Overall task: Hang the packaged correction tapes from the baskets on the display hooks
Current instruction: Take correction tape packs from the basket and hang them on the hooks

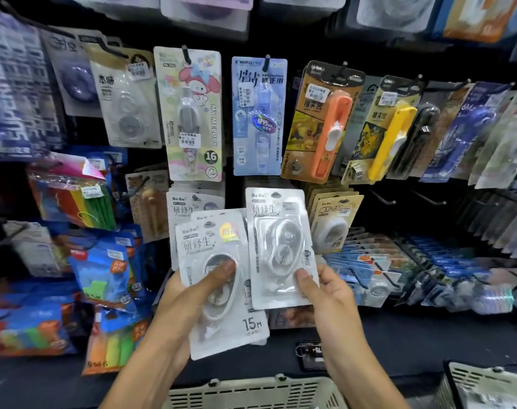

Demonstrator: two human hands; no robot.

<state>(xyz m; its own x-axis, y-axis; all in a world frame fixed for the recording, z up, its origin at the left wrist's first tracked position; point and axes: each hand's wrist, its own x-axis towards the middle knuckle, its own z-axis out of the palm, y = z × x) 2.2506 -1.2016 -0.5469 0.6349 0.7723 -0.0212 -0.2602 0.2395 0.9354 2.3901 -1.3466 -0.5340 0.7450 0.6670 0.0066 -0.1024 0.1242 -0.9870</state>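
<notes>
White blister-packed correction tapes (222,278) held before a dark pegboard display wall (384,208).
Left hand (192,293) grips a small stack; right hand (322,287) pinches one white pack (278,246); grey slotted plastic basket (251,394) below.

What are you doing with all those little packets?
A person is stocking a shop display. The left hand holds a small stack of white correction tape packs, thumb pressed on the front one. The right hand holds a single pack by its lower edge, raised towards the display wall, where matching packs already hang. It is not on a hook yet. A basket sits just below the arms.
</notes>
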